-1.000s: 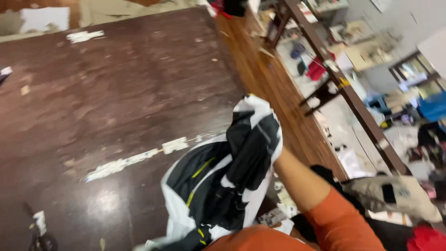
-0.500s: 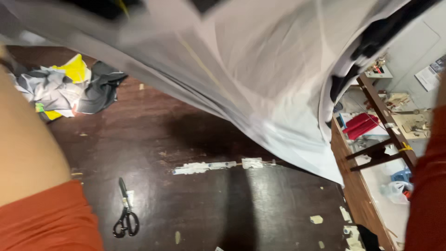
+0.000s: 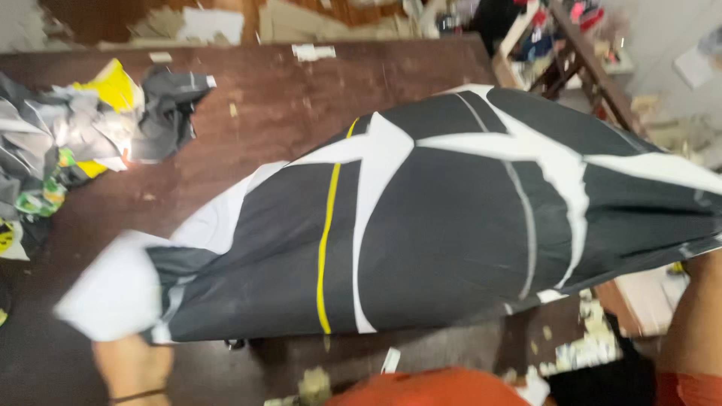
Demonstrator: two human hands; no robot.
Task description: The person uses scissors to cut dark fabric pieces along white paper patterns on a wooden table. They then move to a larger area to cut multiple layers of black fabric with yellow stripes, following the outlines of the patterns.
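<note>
Black-and-white garment [image 3: 444, 225] with 1 yellow stripe is spread out in the air over the dark wooden tabletop [image 3: 301, 113]. Left hand [image 3: 134, 366] is under its white corner, grip unclear; right hand hidden. Crumpled clothes pile [image 3: 83, 128] lies far left.

Garment [image 3: 451, 225] over table [image 3: 301, 98] centre; cloth pile [image 3: 68, 135] left – on table
</note>
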